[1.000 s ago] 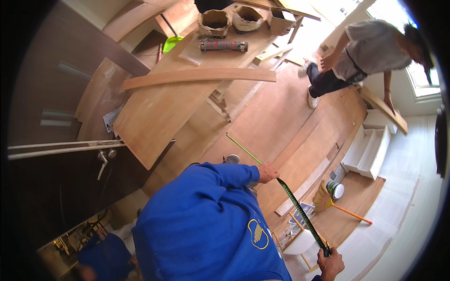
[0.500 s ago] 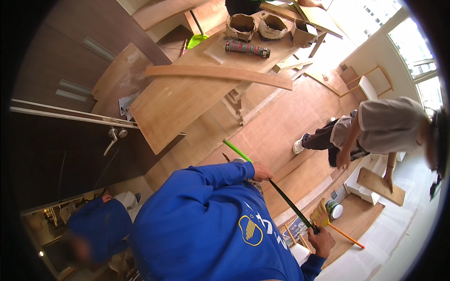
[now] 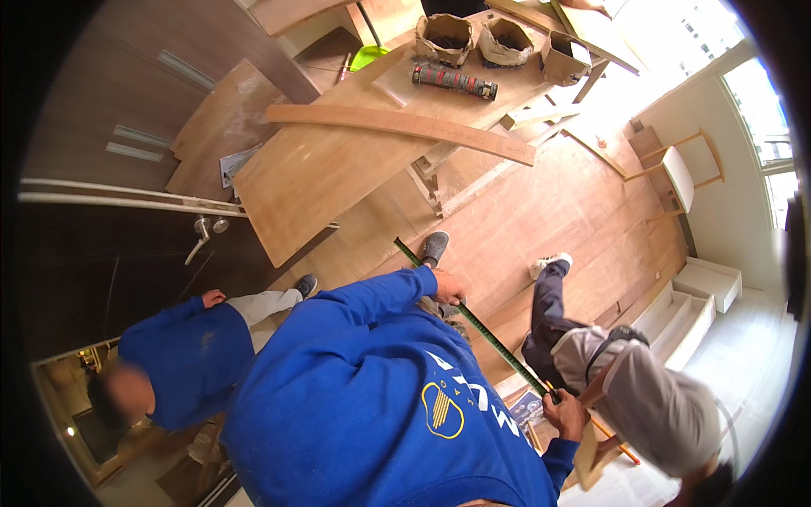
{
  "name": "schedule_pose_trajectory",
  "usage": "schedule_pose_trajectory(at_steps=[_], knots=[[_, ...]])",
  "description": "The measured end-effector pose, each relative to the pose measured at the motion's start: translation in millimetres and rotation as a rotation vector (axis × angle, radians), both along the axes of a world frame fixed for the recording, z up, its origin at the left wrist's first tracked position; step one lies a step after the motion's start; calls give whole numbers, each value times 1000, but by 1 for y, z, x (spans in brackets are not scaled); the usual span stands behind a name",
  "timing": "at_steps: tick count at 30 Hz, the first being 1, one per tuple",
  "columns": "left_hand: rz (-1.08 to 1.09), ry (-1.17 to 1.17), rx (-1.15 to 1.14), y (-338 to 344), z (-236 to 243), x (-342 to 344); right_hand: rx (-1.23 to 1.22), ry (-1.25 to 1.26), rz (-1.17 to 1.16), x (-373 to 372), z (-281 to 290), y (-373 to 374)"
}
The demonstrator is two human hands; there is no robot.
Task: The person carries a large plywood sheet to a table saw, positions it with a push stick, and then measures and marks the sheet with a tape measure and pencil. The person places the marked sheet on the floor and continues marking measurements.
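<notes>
A long green tape measure blade point(image 3: 498, 342) runs slantwise in front of my blue sweatshirt, between my two hands. My left hand point(image 3: 448, 287) is closed around the blade partway along, and its free end sticks out past the hand toward my grey shoe point(image 3: 435, 247). Lower right, my right hand point(image 3: 566, 416) is closed at the other end of the blade; the tape's case is mostly hidden in the fingers. A thin yellow stick, possibly a pencil point(image 3: 550, 387), pokes up beside that hand.
Close to my right hand bends a person in grey point(image 3: 650, 393), holding a wooden board point(image 3: 585, 456). Another person in blue point(image 3: 190, 359) stands left, by a dark door point(image 3: 110, 270). Ahead, a workbench point(image 3: 296, 203) bears a plank point(image 3: 397, 124), a tube point(image 3: 454, 82) and torn boxes point(image 3: 445, 38).
The person in grey has come closer and bent down with the board beside my right hand. The person in blue shows more fully. The blade has turned, showing its marked dark-green side.
</notes>
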State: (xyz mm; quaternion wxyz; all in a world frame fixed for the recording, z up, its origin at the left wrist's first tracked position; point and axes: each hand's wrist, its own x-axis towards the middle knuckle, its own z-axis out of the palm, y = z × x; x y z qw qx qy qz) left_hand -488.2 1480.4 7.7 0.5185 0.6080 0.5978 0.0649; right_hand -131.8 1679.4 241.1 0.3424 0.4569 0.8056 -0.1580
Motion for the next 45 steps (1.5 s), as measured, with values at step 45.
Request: schedule_pose_trajectory(at_steps=[45], knots=[[-115,-432,-71,337,72,-40,-477,889,-1162,-151,-227,184]])
